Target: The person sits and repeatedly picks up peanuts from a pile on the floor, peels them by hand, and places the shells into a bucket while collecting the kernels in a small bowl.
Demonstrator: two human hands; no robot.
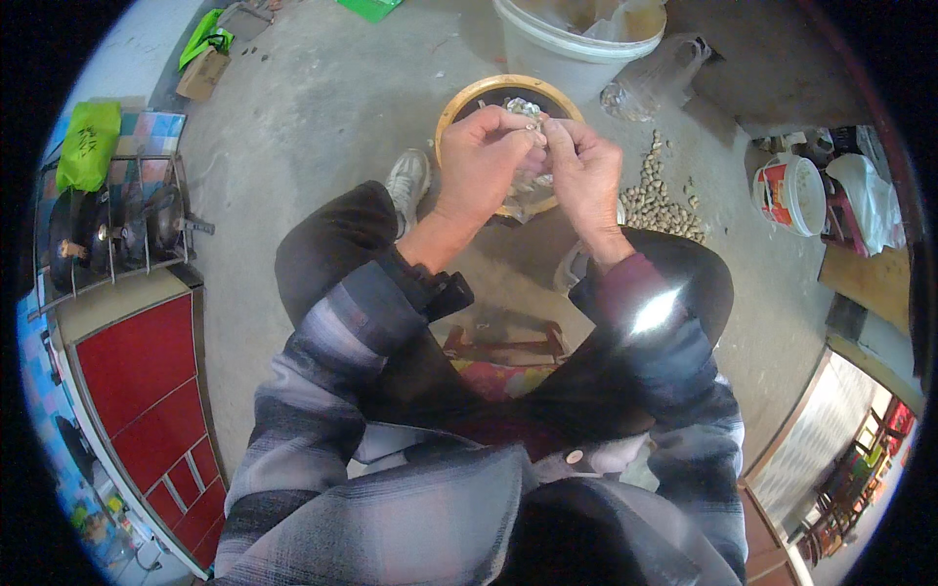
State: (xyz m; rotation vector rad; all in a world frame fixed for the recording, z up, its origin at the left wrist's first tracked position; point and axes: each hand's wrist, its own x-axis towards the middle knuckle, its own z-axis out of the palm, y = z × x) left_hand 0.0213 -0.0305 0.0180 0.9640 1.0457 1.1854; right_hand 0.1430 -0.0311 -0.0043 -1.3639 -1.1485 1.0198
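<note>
My left hand point(485, 165) and my right hand point(584, 172) meet above a round container point(456, 94) with a yellow-brown rim. Fingertips of both hands pinch a small pale piece point(533, 128) between them; its exact kind cannot be told. Beneath the fingers, clear plastic or similar shiny material point(522, 108) shows inside the dark container. On the floor beyond my right wrist lies a heap of small shells or nuts point(663, 212), too small to name surely. My fingers partly hide the container's contents.
A large white bucket point(571, 47) stands beyond the container, with a clear plastic bag point(648, 88) at its right. My shoe point(408, 183) is left of the container. A white lidded bucket point(791, 194) stands far right; a metal rack with pans point(110, 234) and red cabinet point(139, 359) are left.
</note>
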